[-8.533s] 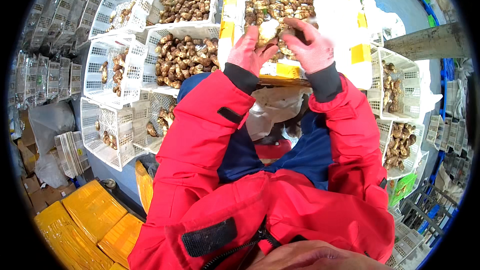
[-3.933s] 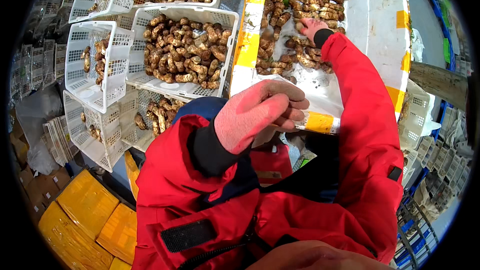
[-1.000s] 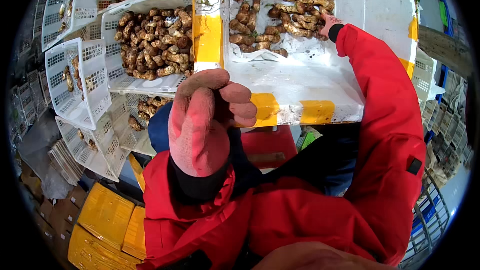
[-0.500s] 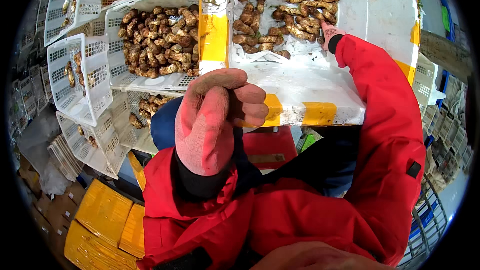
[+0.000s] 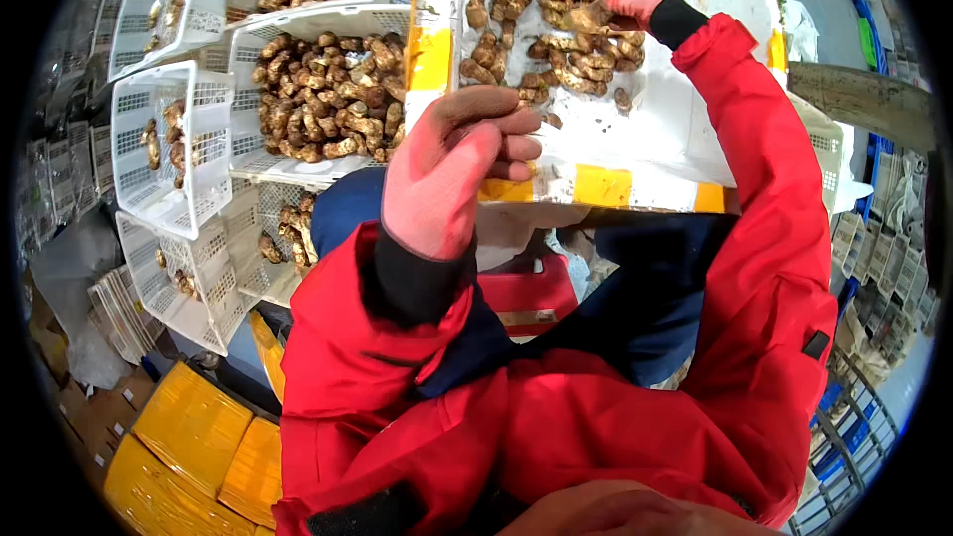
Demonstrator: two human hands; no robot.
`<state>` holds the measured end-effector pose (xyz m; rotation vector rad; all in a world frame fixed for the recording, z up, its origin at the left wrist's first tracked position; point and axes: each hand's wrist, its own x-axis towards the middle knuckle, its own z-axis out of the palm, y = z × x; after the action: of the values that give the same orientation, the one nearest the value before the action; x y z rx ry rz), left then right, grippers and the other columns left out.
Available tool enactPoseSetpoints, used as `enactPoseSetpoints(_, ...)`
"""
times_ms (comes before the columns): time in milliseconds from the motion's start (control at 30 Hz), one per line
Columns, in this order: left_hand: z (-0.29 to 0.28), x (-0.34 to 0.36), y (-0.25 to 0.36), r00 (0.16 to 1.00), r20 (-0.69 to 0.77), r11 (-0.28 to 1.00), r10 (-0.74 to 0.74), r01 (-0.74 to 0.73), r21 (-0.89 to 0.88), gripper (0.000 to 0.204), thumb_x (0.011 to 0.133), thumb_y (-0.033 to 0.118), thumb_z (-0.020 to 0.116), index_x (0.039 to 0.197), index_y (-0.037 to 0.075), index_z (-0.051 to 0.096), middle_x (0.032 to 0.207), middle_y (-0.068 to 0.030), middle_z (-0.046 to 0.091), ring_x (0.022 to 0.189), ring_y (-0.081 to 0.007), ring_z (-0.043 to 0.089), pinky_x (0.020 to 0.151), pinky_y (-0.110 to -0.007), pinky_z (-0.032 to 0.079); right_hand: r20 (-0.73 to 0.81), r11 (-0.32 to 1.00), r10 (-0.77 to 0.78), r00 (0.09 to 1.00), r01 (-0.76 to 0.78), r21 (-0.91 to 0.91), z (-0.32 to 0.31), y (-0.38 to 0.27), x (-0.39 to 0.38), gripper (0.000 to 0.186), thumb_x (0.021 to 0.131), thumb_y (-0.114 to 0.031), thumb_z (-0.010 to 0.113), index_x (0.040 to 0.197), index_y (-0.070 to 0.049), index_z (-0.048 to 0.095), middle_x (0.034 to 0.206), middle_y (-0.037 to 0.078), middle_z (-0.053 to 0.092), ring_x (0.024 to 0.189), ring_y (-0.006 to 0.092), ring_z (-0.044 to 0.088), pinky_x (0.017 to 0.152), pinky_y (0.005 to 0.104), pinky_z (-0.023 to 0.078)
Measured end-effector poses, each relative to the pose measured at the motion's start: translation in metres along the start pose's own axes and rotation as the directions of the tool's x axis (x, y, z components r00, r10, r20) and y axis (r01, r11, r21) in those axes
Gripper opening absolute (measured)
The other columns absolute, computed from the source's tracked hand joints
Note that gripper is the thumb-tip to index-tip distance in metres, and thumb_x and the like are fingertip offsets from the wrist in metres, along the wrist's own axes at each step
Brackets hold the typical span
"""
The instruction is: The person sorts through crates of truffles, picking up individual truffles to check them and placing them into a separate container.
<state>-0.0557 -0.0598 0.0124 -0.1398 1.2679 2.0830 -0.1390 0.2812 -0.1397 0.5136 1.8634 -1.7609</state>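
My right hand (image 5: 635, 4), in a pink glove, is at the upper right over a white foam box (image 5: 615, 149). Its fingers close on a brown mushroom (image 5: 588, 18), partly hidden and blurred. Below it, rows of thick-stemmed, brown-and-pale mushrooms (image 5: 581, 69) lie on white lining inside the box. In front of the box's near left corner, my left hand (image 5: 442, 174), also in a pink glove, is raised with its fingers curled in. Whatever is inside those fingers, if anything, is hidden.
Left of the box stands a white slatted crate (image 5: 246, 65) heaped with mushrooms. Farther left, smaller white baskets (image 5: 129, 154) hold a few mushrooms each. A red object (image 5: 531, 293) is between my knees, and yellow taped boxes (image 5: 194, 422) lie at lower left.
My right hand has moved up and left from the box's right side to the mushroom rows, and now grips a mushroom. My left hand, still curled, sits slightly higher and farther right.
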Motion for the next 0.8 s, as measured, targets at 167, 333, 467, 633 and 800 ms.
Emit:
enactPoseSetpoints(167, 0.026, 0.014, -0.013, 0.928, 0.067, 0.850, 0.367, -0.363, 0.382, 0.061, 0.072, 0.009, 0.061, 0.124, 0.001, 0.031, 0.119, -0.0148, 0.041, 0.097, -0.0205, 0.049, 0.081, -0.030, 0.043, 0.229, 0.964, -0.266, 0.936, 0.261, 0.052, 0.058, -0.100, -0.110, 0.048, 0.079, -0.029, 0.060, 0.121, -0.011, 0.045, 0.087, -0.002, 0.056, 0.071, 0.0042, 0.053, 0.062, 0.0212, 0.048)
enactPoseSetpoints(333, 0.043, 0.010, -0.015, 0.856, 0.198, 0.792, 0.478, -0.517, 0.323, 0.047, 0.074, 0.008, 0.061, 0.115, -0.002, 0.041, 0.100, -0.0104, 0.054, 0.089, -0.0179, 0.053, 0.077, -0.026, 0.043, 0.011, 0.887, -0.438, 0.899, 0.434, -0.160, 0.122, -0.110, -0.185, 0.031, 0.085, -0.028, 0.050, 0.110, -0.010, 0.055, 0.081, -0.001, 0.059, 0.063, 0.0056, 0.055, 0.056, 0.0181, 0.045)
enactPoseSetpoints(467, 0.039, -0.002, -0.015, 0.961, 0.136, 0.967, 0.240, -0.226, -0.114, 0.035, 0.083, 0.020, 0.055, 0.111, 0.002, 0.046, 0.094, -0.0066, 0.056, 0.077, -0.0112, 0.053, 0.066, -0.024, 0.044, -0.226, 0.639, -0.637, 0.737, 0.669, 0.378, 0.149, -0.079, -0.197, 0.048, 0.085, -0.024, 0.051, 0.126, -0.006, 0.034, 0.099, 0.007, 0.054, 0.086, 0.0119, 0.053, 0.071, 0.0205, 0.043)
enactPoseSetpoints(633, 0.045, 0.000, -0.031, 0.891, 0.430, 0.956, 0.144, -0.013, -0.293, 0.052, 0.085, 0.052, 0.035, 0.114, 0.010, 0.043, 0.087, -0.0035, 0.055, 0.065, -0.0096, 0.049, 0.052, -0.020, 0.039, 0.009, 0.633, -0.671, 0.741, 0.566, 0.528, 0.170, -0.072, -0.218, 0.064, 0.079, -0.017, 0.057, 0.132, -0.009, 0.022, 0.114, 0.008, 0.047, 0.070, 0.0090, 0.053, 0.055, 0.0176, 0.042)
enactPoseSetpoints(800, 0.044, -0.003, -0.030, 0.905, 0.401, 0.984, 0.144, -0.173, 0.038, 0.058, 0.083, 0.059, 0.028, 0.121, 0.015, 0.034, 0.076, -0.0070, 0.057, 0.054, -0.0121, 0.053, 0.044, -0.021, 0.041, 0.008, 0.666, -0.648, 0.762, 0.560, 0.493, 0.175, -0.076, -0.218, 0.063, 0.079, -0.024, 0.059, 0.131, -0.010, 0.026, 0.105, 0.006, 0.053, 0.071, 0.0104, 0.053, 0.059, 0.0195, 0.043)
